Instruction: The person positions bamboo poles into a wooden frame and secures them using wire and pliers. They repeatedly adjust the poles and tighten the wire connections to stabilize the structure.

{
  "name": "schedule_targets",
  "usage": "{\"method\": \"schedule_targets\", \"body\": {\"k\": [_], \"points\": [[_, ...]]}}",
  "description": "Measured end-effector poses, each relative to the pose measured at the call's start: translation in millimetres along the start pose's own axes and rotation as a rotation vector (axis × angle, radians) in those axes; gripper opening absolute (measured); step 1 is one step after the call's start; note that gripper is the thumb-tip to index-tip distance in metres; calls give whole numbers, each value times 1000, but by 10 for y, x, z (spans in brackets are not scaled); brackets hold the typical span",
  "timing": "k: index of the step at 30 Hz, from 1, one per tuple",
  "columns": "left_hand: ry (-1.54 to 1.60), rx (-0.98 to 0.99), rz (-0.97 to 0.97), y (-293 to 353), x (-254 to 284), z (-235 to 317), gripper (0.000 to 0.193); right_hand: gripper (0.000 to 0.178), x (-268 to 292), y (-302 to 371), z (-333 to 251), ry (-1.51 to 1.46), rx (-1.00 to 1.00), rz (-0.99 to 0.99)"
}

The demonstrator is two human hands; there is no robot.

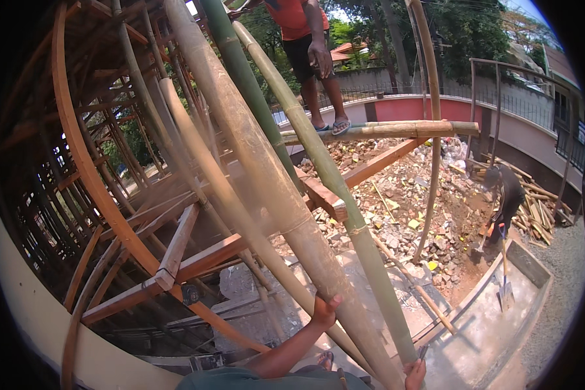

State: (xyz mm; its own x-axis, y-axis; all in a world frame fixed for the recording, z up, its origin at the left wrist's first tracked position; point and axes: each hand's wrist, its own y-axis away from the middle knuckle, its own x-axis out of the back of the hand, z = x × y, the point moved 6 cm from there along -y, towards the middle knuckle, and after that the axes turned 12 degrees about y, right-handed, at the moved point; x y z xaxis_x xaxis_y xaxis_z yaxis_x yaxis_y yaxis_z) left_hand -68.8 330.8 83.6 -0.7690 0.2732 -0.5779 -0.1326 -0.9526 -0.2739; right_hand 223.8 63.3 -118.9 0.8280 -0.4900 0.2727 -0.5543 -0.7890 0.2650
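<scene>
Left hand (324, 311) raised on an outstretched forearm, fingers curled; right hand (414, 374) low, closed, at the lower edge.

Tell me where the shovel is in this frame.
In the head view the shovel stands at lower right, blade down on the grey concrete slab, just below the bent-over person working at the edge of the brick rubble pile.

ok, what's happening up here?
A person up on a bamboo and timber frame grips a thick tan bamboo pole with the left hand. The right hand holds a green bamboo pole low down. Another person stands on a horizontal bamboo pole above brick rubble.
</scene>
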Motion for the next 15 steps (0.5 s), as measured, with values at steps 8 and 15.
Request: {"method": "schedule_targets", "body": {"k": [8,15], "points": [[115,161,-301,513,-1038,331,57,44,-44,17,413,121,126,-25],[281,170,-422,510,-1662,350,51,40,204,251,241,48,160,235]]}}
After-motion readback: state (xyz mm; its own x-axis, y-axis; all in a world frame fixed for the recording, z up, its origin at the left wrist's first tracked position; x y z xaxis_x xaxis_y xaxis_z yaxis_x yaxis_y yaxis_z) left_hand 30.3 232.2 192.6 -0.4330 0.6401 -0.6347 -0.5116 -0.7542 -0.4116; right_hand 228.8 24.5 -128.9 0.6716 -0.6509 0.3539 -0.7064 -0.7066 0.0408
